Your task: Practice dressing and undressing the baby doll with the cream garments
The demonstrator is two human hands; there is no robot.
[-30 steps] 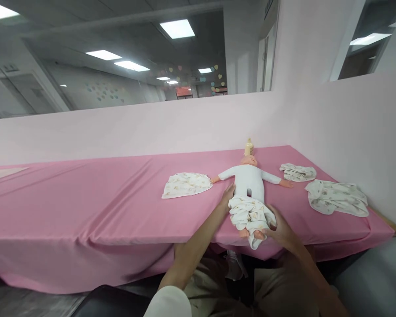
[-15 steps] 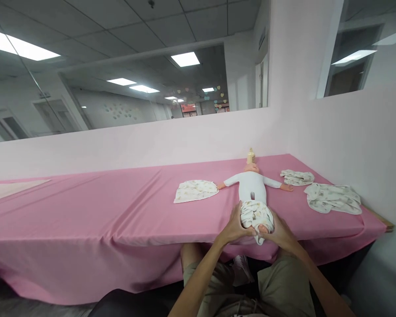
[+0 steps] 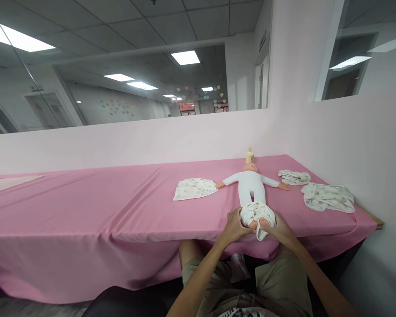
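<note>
Bunched cloth (image 3: 258, 211) lower on doll's legs (image 3: 244, 193), near table edge (image 3: 145, 240); left hand (image 3: 233, 226), right hand (image 3: 283, 230) half-closed, gripping it

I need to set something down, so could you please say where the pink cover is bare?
Widest: the pink cover between the pale patch at far left and the flat patterned cloth. Smaller: between the doll and the larger cloth at right. Crowded: the doll's feet, where left hand and right hand hold bunched fabric.

Doll (image 3: 251, 182): plain white body, pinkish-orange head. Bunched cloth (image 3: 258, 211) at the doll's feet: off-white, small brownish print. Bottle (image 3: 250, 156) beyond the doll: pale yellow. Tablecloth (image 3: 86, 207) beneath the doll: pink.
</note>
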